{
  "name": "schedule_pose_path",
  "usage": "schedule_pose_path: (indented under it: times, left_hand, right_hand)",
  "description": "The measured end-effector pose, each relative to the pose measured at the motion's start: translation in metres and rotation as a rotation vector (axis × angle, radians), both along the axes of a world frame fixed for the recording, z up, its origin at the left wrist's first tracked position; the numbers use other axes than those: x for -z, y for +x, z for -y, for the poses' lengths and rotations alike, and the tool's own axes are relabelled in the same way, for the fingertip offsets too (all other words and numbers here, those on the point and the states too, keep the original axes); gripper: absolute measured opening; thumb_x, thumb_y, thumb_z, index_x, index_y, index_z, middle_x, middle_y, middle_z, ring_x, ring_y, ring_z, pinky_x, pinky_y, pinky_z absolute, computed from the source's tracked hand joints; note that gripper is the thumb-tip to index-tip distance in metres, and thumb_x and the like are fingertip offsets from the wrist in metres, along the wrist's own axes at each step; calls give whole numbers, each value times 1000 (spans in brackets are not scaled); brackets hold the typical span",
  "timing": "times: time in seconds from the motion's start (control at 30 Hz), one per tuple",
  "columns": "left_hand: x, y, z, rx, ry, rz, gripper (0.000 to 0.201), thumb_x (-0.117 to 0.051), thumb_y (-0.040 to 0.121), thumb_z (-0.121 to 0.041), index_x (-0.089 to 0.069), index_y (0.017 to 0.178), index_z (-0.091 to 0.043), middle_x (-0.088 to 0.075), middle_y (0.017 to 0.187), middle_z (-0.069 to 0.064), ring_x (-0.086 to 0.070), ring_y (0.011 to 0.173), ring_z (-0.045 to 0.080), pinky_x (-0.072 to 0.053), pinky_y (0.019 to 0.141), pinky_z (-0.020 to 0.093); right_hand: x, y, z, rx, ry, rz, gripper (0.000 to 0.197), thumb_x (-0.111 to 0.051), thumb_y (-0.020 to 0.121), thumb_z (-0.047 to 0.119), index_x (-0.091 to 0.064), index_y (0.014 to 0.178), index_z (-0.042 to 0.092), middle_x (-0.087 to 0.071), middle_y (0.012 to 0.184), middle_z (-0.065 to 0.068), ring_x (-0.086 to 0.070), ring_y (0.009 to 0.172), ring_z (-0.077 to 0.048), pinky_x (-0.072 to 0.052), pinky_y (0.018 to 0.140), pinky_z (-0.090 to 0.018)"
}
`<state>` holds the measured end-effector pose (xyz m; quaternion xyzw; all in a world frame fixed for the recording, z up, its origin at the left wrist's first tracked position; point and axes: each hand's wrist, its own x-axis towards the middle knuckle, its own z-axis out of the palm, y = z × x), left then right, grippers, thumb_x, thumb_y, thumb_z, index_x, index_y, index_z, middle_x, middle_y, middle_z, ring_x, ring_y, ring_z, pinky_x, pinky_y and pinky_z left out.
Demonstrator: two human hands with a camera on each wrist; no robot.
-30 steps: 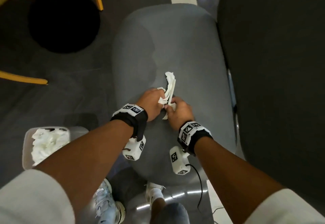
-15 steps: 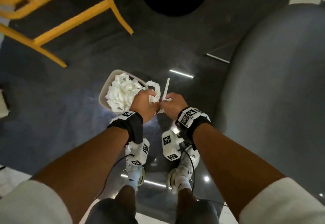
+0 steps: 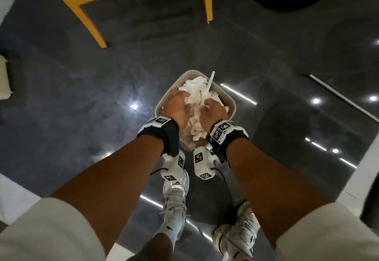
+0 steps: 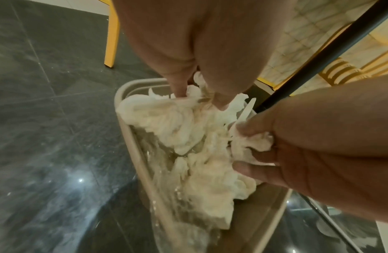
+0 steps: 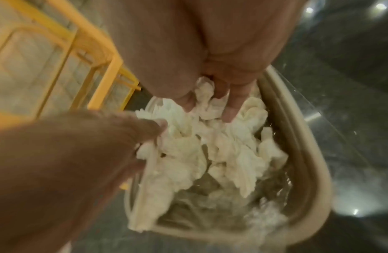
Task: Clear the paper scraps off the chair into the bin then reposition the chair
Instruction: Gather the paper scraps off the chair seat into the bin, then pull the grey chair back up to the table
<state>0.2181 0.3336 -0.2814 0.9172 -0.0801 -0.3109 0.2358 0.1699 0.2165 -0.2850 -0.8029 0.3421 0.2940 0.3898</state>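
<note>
Now both over the bin (image 3: 231, 105), left hand (image 3: 178, 107) and right hand (image 3: 213, 111) side by side, each grip pinching scraps (image 3: 195, 91) down onto the heap inside.

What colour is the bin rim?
Beige, a pale tan. The bin rim shows best in the left wrist view.

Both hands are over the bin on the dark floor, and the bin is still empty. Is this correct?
Not quite. Both the left hand and the right hand are over the bin on the dark floor, but the bin is not empty: the head view shows it heaped with white paper scraps.
</note>
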Motion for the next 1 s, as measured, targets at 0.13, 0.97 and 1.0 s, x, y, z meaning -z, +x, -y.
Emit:
schedule_pose_path:
  times: [0.13,0.97,1.0]
  left_hand:
    - [20,-9,-2,239,94,-205,43,-40,101,-14,-42,144,-14,-39,153,5,-36,142,24,-27,114,29]
    - [-219,-78,3,359,143,-272,17,-53,87,-11,-68,94,-11,-70,107,9,-63,103,30,-51,92,39]
    - [-232,-88,0,435,174,-300,16,-52,88,-13,-68,94,-10,-70,107,11,-63,103,31,-50,91,40]
  right_hand:
    - [14,-5,-12,-520,-205,-152,28,-43,102,24,-60,121,12,-63,127,-11,-58,120,-33,-46,103,-43]
    - [-238,-257,25,296,166,-101,22,-52,89,34,-68,87,18,-72,92,-8,-68,89,-30,-55,87,-44]
    - [-257,-286,23,329,169,-115,20,-52,89,33,-66,83,20,-72,91,-9,-68,89,-30,-55,87,-44]
